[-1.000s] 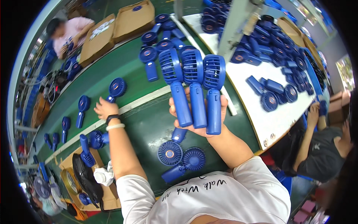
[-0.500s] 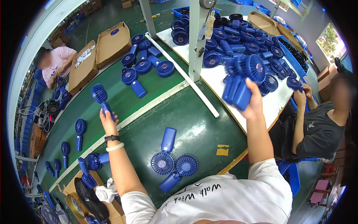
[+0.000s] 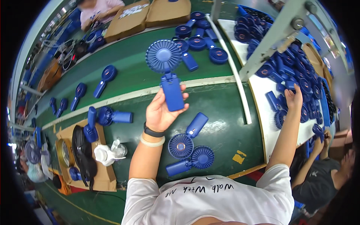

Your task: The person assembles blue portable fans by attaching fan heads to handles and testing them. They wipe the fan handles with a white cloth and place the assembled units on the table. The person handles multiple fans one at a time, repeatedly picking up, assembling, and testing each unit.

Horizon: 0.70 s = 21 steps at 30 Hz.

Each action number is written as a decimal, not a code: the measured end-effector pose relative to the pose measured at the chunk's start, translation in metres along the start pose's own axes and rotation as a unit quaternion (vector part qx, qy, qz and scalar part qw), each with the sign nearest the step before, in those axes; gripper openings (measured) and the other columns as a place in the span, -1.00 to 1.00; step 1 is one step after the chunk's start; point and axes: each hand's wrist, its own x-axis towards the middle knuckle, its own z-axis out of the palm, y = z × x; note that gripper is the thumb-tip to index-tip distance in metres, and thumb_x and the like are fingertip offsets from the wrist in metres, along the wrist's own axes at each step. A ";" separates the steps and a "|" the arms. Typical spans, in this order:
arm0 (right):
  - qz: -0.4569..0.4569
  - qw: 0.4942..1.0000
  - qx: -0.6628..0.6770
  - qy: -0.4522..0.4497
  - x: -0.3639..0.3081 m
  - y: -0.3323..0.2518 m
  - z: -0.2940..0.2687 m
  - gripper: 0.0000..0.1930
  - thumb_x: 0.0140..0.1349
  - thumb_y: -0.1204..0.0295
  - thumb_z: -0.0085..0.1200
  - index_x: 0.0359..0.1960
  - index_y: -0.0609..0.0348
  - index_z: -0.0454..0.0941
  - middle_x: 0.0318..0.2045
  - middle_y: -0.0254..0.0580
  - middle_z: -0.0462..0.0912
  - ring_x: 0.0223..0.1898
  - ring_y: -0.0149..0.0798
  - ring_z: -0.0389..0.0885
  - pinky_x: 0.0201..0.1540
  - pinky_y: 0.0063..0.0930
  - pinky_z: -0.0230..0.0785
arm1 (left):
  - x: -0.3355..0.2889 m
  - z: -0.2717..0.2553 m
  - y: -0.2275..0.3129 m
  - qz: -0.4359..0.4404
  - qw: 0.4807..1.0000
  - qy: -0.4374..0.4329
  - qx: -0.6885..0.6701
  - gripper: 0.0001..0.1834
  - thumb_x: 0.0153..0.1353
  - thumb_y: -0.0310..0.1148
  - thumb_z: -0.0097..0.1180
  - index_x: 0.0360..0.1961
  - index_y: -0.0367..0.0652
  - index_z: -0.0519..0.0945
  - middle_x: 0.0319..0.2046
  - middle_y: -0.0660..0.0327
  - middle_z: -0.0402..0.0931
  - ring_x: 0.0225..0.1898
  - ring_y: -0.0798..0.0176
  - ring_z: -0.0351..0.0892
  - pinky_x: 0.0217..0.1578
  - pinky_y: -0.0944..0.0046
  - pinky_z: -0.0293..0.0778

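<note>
Above green belt (image 3: 131, 71): left hand (image 3: 162, 112) is clamping fingers on blue handheld fan (image 3: 167, 71), raised upright; right hand (image 3: 293, 98), fingers curled, is touching fan pile (image 3: 296, 71). Risk: loose low grip letting fan tip.

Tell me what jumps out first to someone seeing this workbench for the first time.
The left hand holds up a blue handheld fan by its handle, round head topmost, above the green belt. To the right, the right hand reaches into a big heap of blue fans on the white table. Two more fans lie on the belt near the person's chest.
</note>
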 end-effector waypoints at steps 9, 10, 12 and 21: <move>-0.043 0.936 -0.192 -0.291 -0.125 0.058 0.018 -0.70 0.17 0.48 0.01 -0.03 0.18 0.41 -0.22 -0.26 0.56 -0.23 -0.36 0.55 -0.17 -0.52 0.38 | 0.004 -0.009 -0.005 0.056 0.985 0.080 0.142 -0.42 0.15 -0.51 0.03 0.20 -0.16 0.16 -0.01 0.06 0.34 0.00 0.12 0.43 0.00 0.05 0.43; -0.037 0.928 -0.221 -0.297 -0.134 0.067 0.024 -0.71 0.16 0.49 0.01 -0.06 0.18 0.42 -0.25 -0.27 0.56 -0.27 -0.38 0.55 -0.21 -0.55 0.38 | 0.004 -0.018 -0.008 0.076 0.973 0.109 0.188 -0.40 0.12 -0.56 0.06 0.19 -0.15 0.17 -0.06 0.12 0.35 -0.04 0.18 0.45 -0.02 0.09 0.44; -0.011 0.911 -0.254 -0.325 -0.150 0.090 0.035 -0.72 0.14 0.54 -0.02 -0.07 0.20 0.42 -0.27 -0.27 0.57 -0.29 -0.40 0.54 -0.24 -0.57 0.37 | 0.006 -0.036 -0.013 0.113 0.945 0.185 0.246 -0.38 0.07 -0.62 0.11 0.15 -0.14 0.18 -0.16 0.21 0.36 -0.11 0.28 0.46 -0.05 0.16 0.45; -0.051 0.799 -0.369 -0.471 -0.166 0.194 0.122 -0.71 0.11 0.62 0.00 -0.08 0.21 0.44 -0.23 -0.27 0.54 -0.18 -0.38 0.51 -0.12 -0.54 0.36 | 0.007 -0.078 -0.015 0.132 0.908 0.278 0.284 -0.61 0.28 -0.41 -0.06 0.10 -0.18 0.18 -0.08 0.11 0.39 -0.11 0.13 0.51 -0.10 0.20 0.46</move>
